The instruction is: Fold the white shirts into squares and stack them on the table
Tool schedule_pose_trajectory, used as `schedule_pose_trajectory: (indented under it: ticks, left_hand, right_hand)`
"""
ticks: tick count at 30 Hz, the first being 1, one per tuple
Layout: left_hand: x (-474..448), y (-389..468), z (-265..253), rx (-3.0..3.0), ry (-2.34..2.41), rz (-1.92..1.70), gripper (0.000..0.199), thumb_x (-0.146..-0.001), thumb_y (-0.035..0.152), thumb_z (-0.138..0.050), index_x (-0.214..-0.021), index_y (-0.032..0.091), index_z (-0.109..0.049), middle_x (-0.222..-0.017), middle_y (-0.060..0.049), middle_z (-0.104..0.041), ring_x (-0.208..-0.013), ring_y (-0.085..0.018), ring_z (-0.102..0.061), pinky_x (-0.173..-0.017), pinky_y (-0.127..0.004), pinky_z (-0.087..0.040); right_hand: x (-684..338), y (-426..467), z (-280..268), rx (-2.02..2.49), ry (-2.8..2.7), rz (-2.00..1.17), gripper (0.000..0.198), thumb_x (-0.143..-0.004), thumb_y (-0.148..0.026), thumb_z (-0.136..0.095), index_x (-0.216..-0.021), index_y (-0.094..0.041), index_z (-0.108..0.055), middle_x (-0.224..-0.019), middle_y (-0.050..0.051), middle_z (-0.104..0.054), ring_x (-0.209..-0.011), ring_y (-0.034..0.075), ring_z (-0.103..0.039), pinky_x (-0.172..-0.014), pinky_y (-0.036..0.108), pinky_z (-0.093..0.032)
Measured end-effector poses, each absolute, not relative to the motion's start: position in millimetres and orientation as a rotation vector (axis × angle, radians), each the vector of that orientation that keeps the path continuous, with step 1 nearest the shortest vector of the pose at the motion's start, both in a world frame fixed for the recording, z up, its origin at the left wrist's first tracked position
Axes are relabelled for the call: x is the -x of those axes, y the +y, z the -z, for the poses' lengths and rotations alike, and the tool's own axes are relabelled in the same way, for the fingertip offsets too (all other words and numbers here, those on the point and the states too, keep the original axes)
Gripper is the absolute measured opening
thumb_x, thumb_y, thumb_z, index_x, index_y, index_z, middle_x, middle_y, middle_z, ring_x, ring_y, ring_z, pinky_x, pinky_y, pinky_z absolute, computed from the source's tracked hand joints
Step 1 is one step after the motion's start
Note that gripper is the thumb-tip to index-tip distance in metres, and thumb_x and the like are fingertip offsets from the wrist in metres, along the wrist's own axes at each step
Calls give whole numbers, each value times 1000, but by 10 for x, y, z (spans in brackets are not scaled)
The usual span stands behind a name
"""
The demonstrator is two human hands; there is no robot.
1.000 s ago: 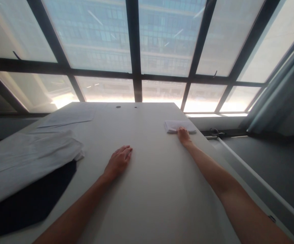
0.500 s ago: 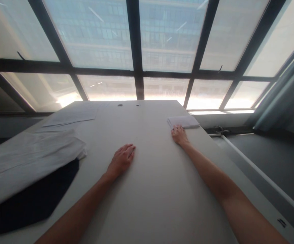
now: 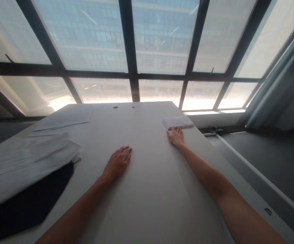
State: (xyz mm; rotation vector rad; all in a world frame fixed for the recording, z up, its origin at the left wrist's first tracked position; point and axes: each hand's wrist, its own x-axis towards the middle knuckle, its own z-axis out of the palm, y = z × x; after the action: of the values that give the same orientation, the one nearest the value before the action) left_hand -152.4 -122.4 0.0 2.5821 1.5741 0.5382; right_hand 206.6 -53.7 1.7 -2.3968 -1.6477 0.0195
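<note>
My left hand point(image 3: 118, 161) rests flat on the white table point(image 3: 141, 189), fingers stretched out and holding nothing. Farther off to the right, my right hand point(image 3: 176, 136) lies palm down with its fingers spread. Its fingertips are at the near edge of a folded white cloth point(image 3: 178, 122); whether they touch it is hard to tell. On the left side of the table lies a crumpled white cloth point(image 3: 27, 156), partly over a dark navy piece of fabric point(image 3: 35, 203).
White sheets point(image 3: 65, 118) lie at the table's far left. Two small round spots sit near the back edge. Beyond stands a large dark-framed window point(image 3: 133, 51). A grey-blue curtain point(image 3: 276, 84) hangs at the right, with a white rail point(image 3: 253, 167) below it, beside the table.
My right hand has drawn slightly back from the folded white cloth, and its fingers have spread. My left hand stays on the table. The whole view has shifted a little.
</note>
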Motion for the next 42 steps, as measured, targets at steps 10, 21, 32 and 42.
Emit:
schedule_pose_trajectory:
  ticks: [10,21,32,42]
  left_hand:
    - [1517,-1233,-1,-2599,1581,-535,48,-97,37,-37,-135,17,-59,-145,-9,-54,-136,-26,-45,-116,-43,-34]
    - [1504,-1228,-6,-2616,1585,-508,47,-97,35,-38,-135,17,-58,-145,-9,-54,-136,-25,-45,-115,-43,-34]
    - [1480,-1219,7,-2619,1591,-526,47,-97,35,-38,-135,16,-59,-143,-10,-54,-135,-26,-46,-115,-43,-34]
    - [1472,-1214,13,-2592,1586,-539,46,-97,35,-39,-135,19,-59,-143,-9,-54,-136,-27,-45,-115,-45,-35]
  right_hand:
    - [-2267,-246,-37,2447,-1624,-108,80,-100,-63,-16,-158,-9,-17,-162,23,-19,-149,32,-15,-117,49,-11]
    - [-2266,-335,-7,2366,-1767,-70,68,-102,-58,-17,-159,-22,-20,-161,19,-25,-148,31,-19,-116,50,-13]
    - [-2184,-350,-56,2376,-1706,1,68,-101,-60,-21,-160,-27,-13,-157,19,-33,-143,34,-30,-113,50,-18]
    - [-2084,-259,-65,2451,-1686,-115,70,-98,-68,-18,-159,-34,-19,-163,17,-20,-146,40,-19,-113,59,-5]
